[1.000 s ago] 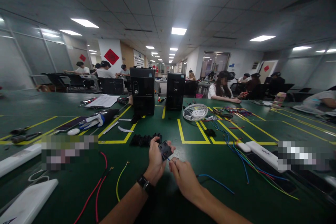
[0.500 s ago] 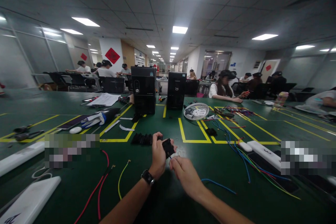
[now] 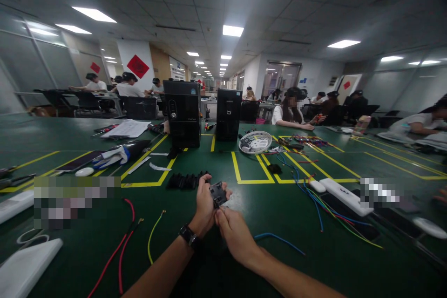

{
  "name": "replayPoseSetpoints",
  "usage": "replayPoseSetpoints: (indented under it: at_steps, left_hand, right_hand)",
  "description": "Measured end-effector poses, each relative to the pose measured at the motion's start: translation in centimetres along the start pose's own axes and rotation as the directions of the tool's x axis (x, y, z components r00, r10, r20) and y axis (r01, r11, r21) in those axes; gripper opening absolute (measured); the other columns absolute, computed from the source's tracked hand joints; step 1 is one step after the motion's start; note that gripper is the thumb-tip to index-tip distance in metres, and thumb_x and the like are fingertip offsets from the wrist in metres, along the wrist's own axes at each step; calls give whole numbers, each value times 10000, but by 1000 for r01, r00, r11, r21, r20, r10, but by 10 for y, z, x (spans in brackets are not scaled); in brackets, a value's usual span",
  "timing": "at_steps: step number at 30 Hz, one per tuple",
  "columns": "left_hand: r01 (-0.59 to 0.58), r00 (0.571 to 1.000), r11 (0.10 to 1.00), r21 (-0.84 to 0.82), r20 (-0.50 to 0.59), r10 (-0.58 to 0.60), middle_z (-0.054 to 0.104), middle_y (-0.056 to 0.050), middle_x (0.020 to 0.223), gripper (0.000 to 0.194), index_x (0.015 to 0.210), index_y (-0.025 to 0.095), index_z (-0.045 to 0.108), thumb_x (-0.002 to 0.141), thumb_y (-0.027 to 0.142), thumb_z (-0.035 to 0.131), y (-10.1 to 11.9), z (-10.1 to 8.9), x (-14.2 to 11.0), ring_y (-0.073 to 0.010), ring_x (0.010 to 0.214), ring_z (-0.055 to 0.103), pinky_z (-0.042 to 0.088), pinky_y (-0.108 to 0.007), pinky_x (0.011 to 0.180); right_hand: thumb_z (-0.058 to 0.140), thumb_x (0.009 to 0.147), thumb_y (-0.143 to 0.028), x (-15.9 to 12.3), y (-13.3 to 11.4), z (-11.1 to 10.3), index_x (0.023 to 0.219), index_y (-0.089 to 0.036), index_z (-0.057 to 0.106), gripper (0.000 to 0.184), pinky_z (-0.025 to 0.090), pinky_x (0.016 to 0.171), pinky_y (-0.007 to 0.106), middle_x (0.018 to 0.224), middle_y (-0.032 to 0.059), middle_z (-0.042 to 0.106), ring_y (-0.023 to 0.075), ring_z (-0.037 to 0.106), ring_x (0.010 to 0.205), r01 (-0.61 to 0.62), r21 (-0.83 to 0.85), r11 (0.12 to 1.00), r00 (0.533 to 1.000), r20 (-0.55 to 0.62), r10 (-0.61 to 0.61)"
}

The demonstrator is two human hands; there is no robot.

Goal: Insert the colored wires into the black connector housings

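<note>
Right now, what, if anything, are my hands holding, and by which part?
Your left hand holds a black module by its side edges. Your right hand is closed at the module's near end; what it grips is hidden.

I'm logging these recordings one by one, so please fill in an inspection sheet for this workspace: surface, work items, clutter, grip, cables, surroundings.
Surface: green table, marked with yellow tape.
Work items: black part, in hand.
Clutter: black pieces, papers, glove, basket, two black cases.
Grip: left hand holds the black part; right hand pinched at its near edge, contents hidden.
Cables: red wires and yellow wire left; blue wire by the right hand; wire bundle farther right.
Surroundings: seated people, ceiling lights on.
</note>
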State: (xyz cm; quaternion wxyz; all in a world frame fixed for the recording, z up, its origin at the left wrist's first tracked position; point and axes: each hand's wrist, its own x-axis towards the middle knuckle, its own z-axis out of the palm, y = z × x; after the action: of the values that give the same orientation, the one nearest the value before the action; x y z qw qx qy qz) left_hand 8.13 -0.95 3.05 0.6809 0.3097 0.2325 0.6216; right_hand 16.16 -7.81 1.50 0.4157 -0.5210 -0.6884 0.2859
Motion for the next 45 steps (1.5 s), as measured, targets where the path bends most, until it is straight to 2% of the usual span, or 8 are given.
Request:
replayPoseSetpoints:
  at_steps: [5,14,20,26,31,36,41,45]
  left_hand:
    - [-28,999,1000,2,19,28,578,33,649,276,999,251,352,750,227,467,2,-1,1,-140,523,585,464,-287,572]
    - [-153,986,985,84,78,147,574,37,661,204,966,250,356,787,233,452,4,-1,0,-129,525,579,463,-264,556]
    - [31,994,997,-68,-99,-38,554,50,636,302,988,242,329,737,258,498,-3,2,1,-140,457,573,464,-278,532]
    - [-61,998,998,10,14,60,554,58,612,251,975,256,324,752,223,434,-6,-2,6,-140,477,581,454,-262,536]
    - [12,1000,999,-34,-11,-12,554,54,584,269,983,256,294,752,250,433,-9,-3,8,-142,422,552,442,-272,520]
    - [41,999,997,-62,22,-40,558,42,598,278,991,260,286,759,257,438,-9,-2,7,-156,434,560,436,-272,507]
    - [185,981,975,-126,-41,-192,526,44,584,299,993,253,253,765,284,446,-9,1,2,-161,392,526,438,-298,482]
    - [182,971,974,-135,-133,-200,523,34,578,286,985,245,269,756,254,439,-6,-1,3,-172,384,526,421,-289,441]
  right_hand:
    - [329,947,-309,0,1,-13,688,-178,496,336,284,509,208,544,-48,423,96,410,512,-12,13,1000,1000,25,11]
    - [322,944,-317,-3,-9,-12,676,-178,497,349,266,508,220,522,-49,405,100,405,505,-29,23,999,1000,-7,29]
    - [320,937,-336,0,-3,-3,647,-184,439,348,260,497,223,558,-37,426,97,372,505,1,46,999,1000,-12,-1]
    - [321,936,-349,-1,-3,-4,692,-189,457,322,257,457,213,509,-59,372,97,354,462,-95,205,974,995,3,97]
    - [340,928,-391,0,2,0,652,-192,421,349,266,469,215,548,-43,399,99,361,494,-57,176,983,998,-8,59]
    - [317,933,-412,-2,-7,-4,711,-194,443,337,229,431,211,502,-67,346,93,313,442,-124,258,958,992,20,123]
    - [338,936,-378,-5,0,-3,656,-189,437,352,252,473,221,543,-42,390,97,345,485,-21,97,995,1000,-7,22]
    - [316,943,-378,-3,7,2,667,-193,422,349,255,474,222,548,-43,390,98,348,481,-46,104,994,999,3,46]
